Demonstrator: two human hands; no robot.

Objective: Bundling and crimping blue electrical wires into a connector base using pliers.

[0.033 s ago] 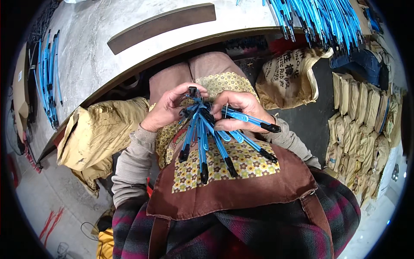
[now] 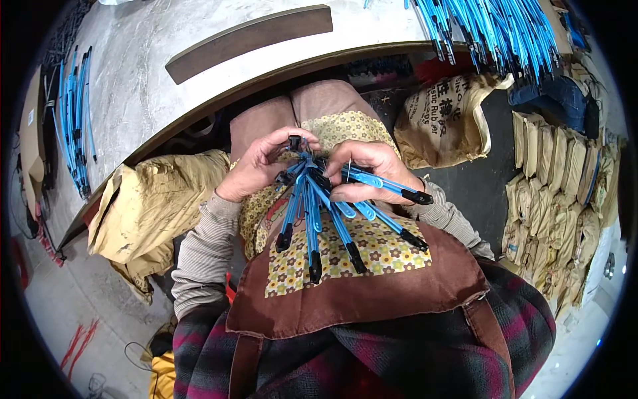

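Blue ribs, fanned: left hand pinches hub; right hand clasps ribs. Risk: loosened pinch scatters fan onto apron.

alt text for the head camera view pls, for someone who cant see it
Seen from above, a seated person's left hand and right hand together hold a fanned bundle of blue rods with black tips over a brown apron with a flowered patch. More blue rods lie on the grey table ahead, with tan sacks stacked at right.
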